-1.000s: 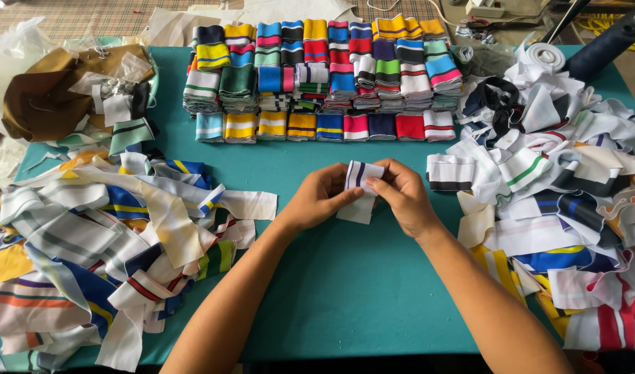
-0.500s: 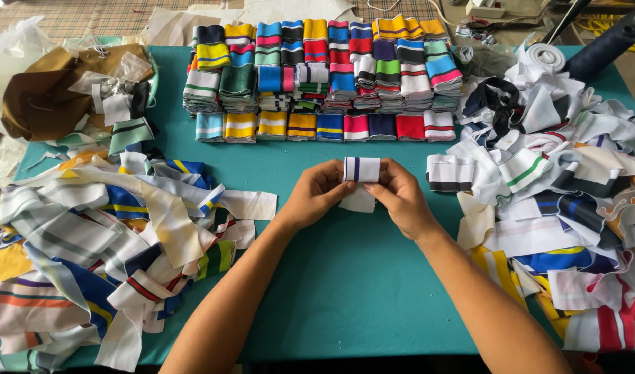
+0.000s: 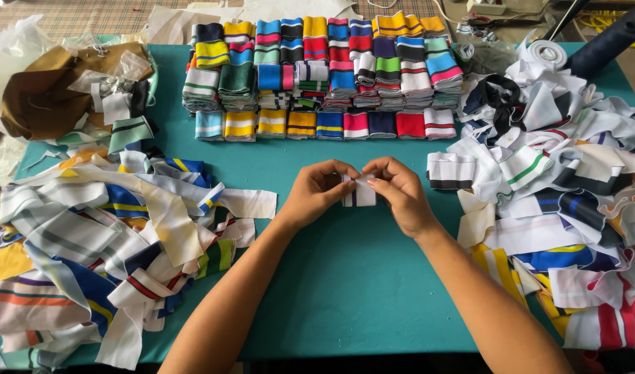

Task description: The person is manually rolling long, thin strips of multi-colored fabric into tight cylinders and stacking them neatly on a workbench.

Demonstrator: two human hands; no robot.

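Both hands meet over the middle of the teal table (image 3: 359,277). My left hand (image 3: 317,190) and my right hand (image 3: 399,192) pinch a small folded white knit strip with dark stripes (image 3: 359,194) between their fingertips, holding it just above the tabletop. Most of the strip is hidden behind the fingers. Beyond the hands stand rows of folded striped knit pieces (image 3: 317,76) in many colours.
A loose heap of striped fabric strips (image 3: 89,235) covers the left side. Another heap of white and coloured strips (image 3: 559,187) fills the right. A brown cloth bag (image 3: 47,97) lies at the back left. A dark tube (image 3: 608,41) angles in at the back right.
The strip, held upright between the hands before, is now folded down smaller and lower, with both sets of fingers closed tighter over it.
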